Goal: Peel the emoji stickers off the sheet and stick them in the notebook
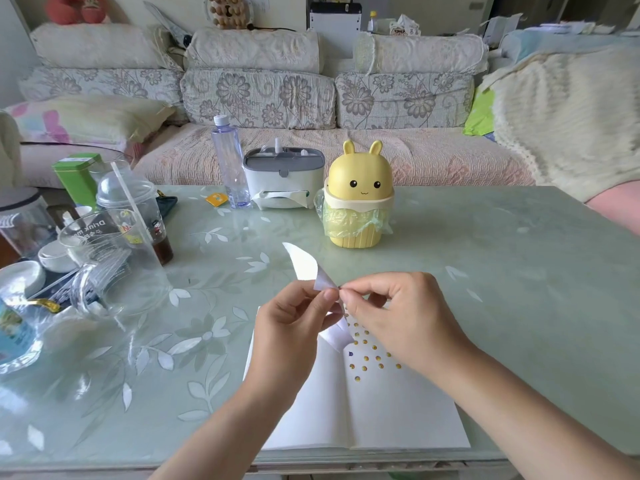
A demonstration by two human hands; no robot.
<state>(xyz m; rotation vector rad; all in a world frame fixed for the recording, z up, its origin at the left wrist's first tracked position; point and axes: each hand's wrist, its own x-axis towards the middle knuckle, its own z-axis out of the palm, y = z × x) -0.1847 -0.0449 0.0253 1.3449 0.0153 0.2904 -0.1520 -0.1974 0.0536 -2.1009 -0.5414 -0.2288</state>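
Left hand (294, 320) pinches curled sticker sheet (306, 266); right hand (398, 313) pinches its near edge, above open notebook (381, 410) bearing stickers (367, 348)

Both forearms enter from below, hands meet at centre, fingertips almost touching. L hand (294, 318) pinches the sticker sheet (304, 265) btw thumb + index. R hand (398, 313) pinches its edge, other fingers curled.

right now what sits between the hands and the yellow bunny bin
In the head view, the curled sticker sheet, then bare table up to the bin.
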